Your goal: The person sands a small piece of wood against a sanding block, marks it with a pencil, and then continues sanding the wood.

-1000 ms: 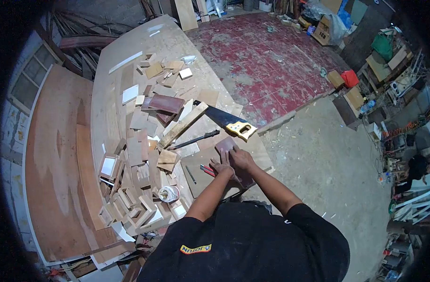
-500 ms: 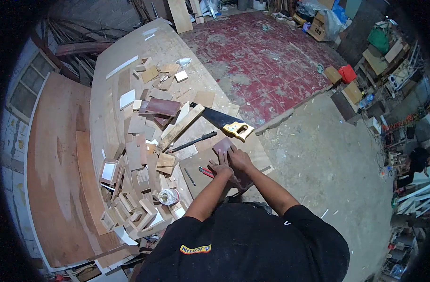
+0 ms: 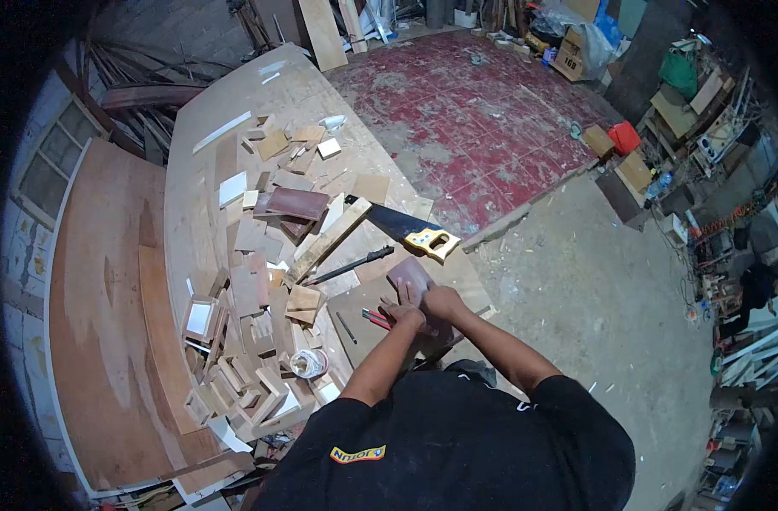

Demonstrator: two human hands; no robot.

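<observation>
A reddish-brown flat board (image 3: pixel 410 274) lies at the near edge of the worktable, in front of my body. My left hand (image 3: pixel 404 308) rests on it, fingers stretched out and spread. Curled against the board's right side is my right hand (image 3: pixel 443 301); its fingers are closed, and what they hold, if anything, is hidden. Beside my left hand lie red-handled tools (image 3: pixel 375 318), partly covered, and a thin dark pencil-like stick (image 3: pixel 346 328). Beyond the board are a handsaw (image 3: pixel 414 232) with a yellow handle and a long dark bar-like tool (image 3: pixel 352 265).
Wood offcuts and small frames cover the worktable's (image 3: pixel 203 106) left part, with an open white tub (image 3: pixel 308 364) among them. A long wooden strip (image 3: pixel 329 242) lies near the saw. Right of the table is concrete floor (image 3: pixel 568 281); behind is a raised red tiled floor (image 3: pixel 483 111).
My right hand has pulled back towards me and to the right, its fingers going from stretched over the board to curled. My left hand stays flat on the board.
</observation>
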